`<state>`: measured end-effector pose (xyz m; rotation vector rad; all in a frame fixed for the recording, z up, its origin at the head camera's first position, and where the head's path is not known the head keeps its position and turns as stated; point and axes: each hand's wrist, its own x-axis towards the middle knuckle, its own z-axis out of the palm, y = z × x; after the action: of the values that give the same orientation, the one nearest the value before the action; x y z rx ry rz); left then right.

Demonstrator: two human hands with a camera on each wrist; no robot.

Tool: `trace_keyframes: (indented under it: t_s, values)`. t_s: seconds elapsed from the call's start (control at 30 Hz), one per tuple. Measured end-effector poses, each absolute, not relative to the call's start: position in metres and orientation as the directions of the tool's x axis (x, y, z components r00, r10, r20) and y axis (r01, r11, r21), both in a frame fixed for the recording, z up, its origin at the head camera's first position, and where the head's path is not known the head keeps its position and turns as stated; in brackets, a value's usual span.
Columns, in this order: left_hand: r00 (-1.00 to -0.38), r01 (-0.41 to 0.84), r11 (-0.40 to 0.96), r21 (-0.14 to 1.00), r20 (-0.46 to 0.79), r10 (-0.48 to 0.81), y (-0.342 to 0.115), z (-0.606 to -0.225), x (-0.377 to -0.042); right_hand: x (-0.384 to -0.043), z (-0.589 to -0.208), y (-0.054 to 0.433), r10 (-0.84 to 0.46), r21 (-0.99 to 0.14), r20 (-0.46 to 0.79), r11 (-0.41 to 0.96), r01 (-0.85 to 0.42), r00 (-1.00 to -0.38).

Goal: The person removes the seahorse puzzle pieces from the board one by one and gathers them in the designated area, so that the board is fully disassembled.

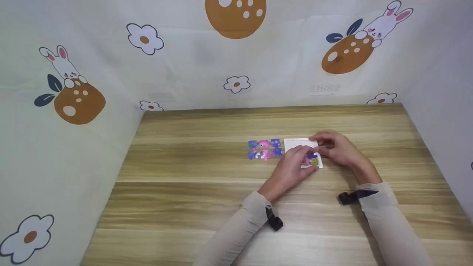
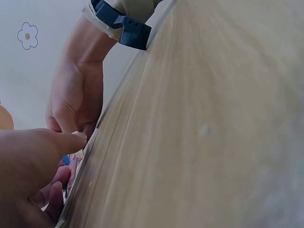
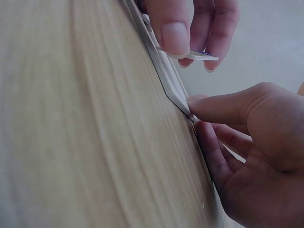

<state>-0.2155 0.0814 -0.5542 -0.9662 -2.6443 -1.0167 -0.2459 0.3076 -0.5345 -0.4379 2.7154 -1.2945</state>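
Observation:
A white puzzle tray [image 1: 295, 142] lies on the table under both hands, with a few colourful pieces [image 1: 314, 160] in its lower right part. My left hand [image 1: 292, 164] reaches over the tray. In the right wrist view its thumb and fingers pinch a thin puzzle piece [image 3: 205, 56] above the tray; the piece's picture is mostly hidden. My right hand [image 1: 339, 148] is at the tray's right side. Seen from the right wrist, its thumb [image 3: 197, 105] lies on the tray's rim with fingers beneath, gripping the edge. The left palm covers part of the tray.
Left of the tray, several loose puzzle pieces [image 1: 263, 155] in purple, pink and green lie in two rows on the wood-grain table [image 1: 177, 207]. A printed cloth [image 1: 199, 62] with rabbits and flowers stands around the table's back and sides. Each wrist wears a dark camera mount.

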Motion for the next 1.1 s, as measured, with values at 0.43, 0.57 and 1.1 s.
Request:
trace_keyframes:
  t_s: [0.43, 0.57, 1.1]
  values:
    - [-0.801, 0.599, 0.635, 0.488, 0.383, 0.461, 0.0896, -0.5574, -0.2088, -0.247, -0.5358, 0.3095, -0.31, -0.775, 0.033, 0.592, -0.221, -0.95]
    - [-0.797, 0.604, 0.632, 0.485, 0.37, 0.478, 0.0886, -0.5563, -0.21, -0.2468, -0.5351, 0.309, -0.307, -0.781, 0.028, 0.587, -0.213, -0.951]
    - [-0.758, 0.652, 0.599, 0.465, 0.402, 0.514, 0.0824, -0.5544, -0.211, -0.2477, -0.5393, 0.3082, -0.299, -0.793, 0.047, 0.569, -0.217, -0.953]
